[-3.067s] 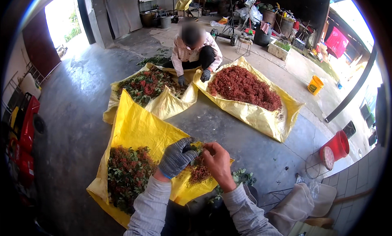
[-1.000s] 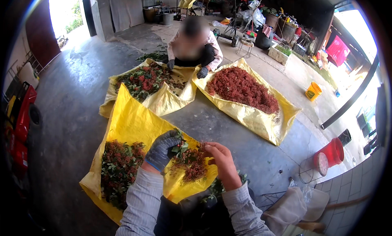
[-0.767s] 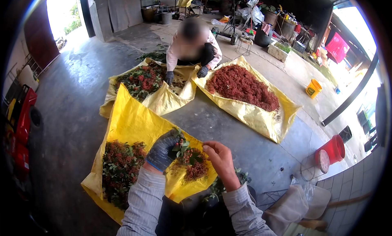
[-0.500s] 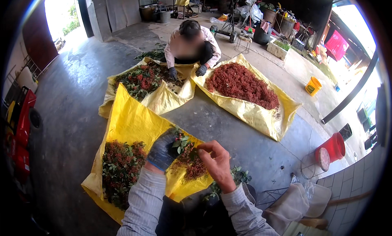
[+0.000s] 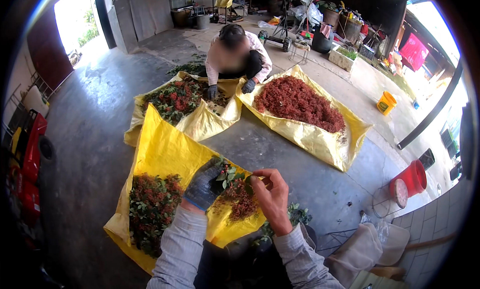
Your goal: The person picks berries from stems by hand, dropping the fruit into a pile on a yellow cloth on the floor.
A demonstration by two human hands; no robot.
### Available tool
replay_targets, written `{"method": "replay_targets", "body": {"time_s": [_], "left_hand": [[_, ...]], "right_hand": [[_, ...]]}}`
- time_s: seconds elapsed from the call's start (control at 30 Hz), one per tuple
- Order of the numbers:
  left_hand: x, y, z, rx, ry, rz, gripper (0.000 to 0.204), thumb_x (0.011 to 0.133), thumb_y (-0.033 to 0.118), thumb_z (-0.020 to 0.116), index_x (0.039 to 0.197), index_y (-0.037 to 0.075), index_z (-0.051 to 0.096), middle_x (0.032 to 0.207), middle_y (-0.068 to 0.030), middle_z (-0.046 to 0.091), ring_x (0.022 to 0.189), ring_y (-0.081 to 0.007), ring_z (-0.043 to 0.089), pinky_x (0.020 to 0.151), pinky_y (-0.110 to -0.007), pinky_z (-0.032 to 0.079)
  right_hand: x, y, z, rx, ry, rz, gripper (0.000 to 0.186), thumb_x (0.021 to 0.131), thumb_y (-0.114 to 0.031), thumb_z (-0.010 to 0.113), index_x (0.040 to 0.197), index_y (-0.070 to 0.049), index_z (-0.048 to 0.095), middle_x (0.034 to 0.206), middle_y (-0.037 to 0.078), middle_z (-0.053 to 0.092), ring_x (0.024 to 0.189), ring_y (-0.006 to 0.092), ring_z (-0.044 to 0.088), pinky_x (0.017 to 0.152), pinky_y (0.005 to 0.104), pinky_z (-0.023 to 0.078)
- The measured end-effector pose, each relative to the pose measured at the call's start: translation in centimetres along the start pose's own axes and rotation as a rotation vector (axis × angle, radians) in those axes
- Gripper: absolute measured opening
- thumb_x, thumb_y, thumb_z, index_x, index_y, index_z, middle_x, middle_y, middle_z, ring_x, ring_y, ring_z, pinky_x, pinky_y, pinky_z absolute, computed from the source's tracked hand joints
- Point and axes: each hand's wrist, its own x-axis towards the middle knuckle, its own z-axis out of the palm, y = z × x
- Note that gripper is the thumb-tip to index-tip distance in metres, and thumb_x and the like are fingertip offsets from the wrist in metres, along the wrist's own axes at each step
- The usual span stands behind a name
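My left hand [image 5: 204, 185], in a dark glove with a blue cuff, is closed on a leafy sprig [image 5: 229, 176] with green leaves and a few red berries. Beside it my bare right hand [image 5: 272, 195] pinches a green leaf [image 5: 249, 183] between thumb and forefinger; whether the leaf is still joined to the sprig I cannot tell. Both hands are over a bright yellow woven sheet [image 5: 172, 151]. On its left part lies a heap of leafy berry sprigs [image 5: 155, 209]. A smaller pile of reddish berry clusters [image 5: 240, 201] lies below my hands, partly hidden by them.
Across from me a person [image 5: 237, 54] in dark gloves crouches at a pale yellow sheet [image 5: 205, 124] of leafy berries. Another sheet [image 5: 295, 139] holds a large red berry heap [image 5: 300, 104]. Loose leaves [image 5: 298, 215] lie by my right wrist. A red bucket [image 5: 413, 179] stands right.
My right hand has moved slightly right and now pinches a visible green leaf. My left hand still holds the sprig. The whole view has shifted a little.
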Motion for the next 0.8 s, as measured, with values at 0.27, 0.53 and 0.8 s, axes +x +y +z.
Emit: {"method": "replay_targets", "body": {"time_s": [0.27,0.53,0.8], "left_hand": [[0.3,-0.6,0.1,0.467,-0.029,0.189,0.021,0.103,0.006,0.069,0.124,0.003,0.07,0.116,-0.0076,0.072,0.108,-0.0194,0.071,0.091,-0.035,0.061],[0.4,-0.5,1.4,0.31,0.047,0.074,0.015,0.103,0.008,0.071,0.117,0.006,0.072,0.105,-0.0032,0.074,0.098,-0.0147,0.072,0.087,-0.031,0.06],[0.7,-0.9,2.0,0.308,0.107,0.098,0.014,0.102,0.012,0.074,0.115,0.008,0.072,0.103,-0.0028,0.075,0.091,-0.0148,0.073,0.076,-0.029,0.06]], "right_hand": [[-0.6,-1.3,0.5,0.329,-0.251,0.208,0.021,0.099,-0.016,0.075,0.11,0.001,0.072,0.094,0.0,0.07,0.077,0.0077,0.061,0.07,0.0248,0.049],[0.2,0.3,0.0,0.608,-0.345,0.43,0.007,0.1,-0.009,0.071,0.103,-0.005,0.066,0.087,-0.002,0.066,0.067,0.0043,0.051,0.061,0.0209,0.038],[0.2,1.3,-0.1,0.629,-0.275,0.429,0.009,0.096,-0.002,0.067,0.105,-0.004,0.065,0.082,-0.002,0.063,0.065,0.0045,0.049,0.057,0.0221,0.037]]}}
